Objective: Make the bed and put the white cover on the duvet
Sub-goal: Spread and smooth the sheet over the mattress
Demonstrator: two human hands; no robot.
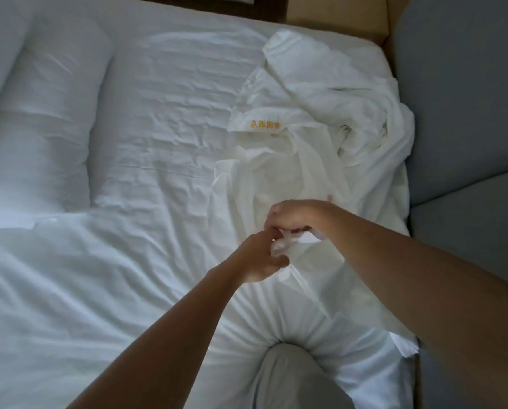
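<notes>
A crumpled white cover [314, 119] with yellow embroidered lettering lies bunched on the right side of the bed. The white duvet [84, 284] spreads over the near left part of the bed. My left hand [261, 258] and my right hand [291, 216] meet near the middle, both pinching the same small bunch of the white cover's fabric. The fingers of both hands are closed on it. A knee in grey cloth [291, 379] presses into the bedding at the near edge.
White pillows [46, 93] lie at the far left. A grey upholstered seat [468, 113] runs along the bed's right side. Tan wood floor [335, 13] shows beyond the bed's far edge. The flat white sheet [170, 113] covers the middle of the mattress.
</notes>
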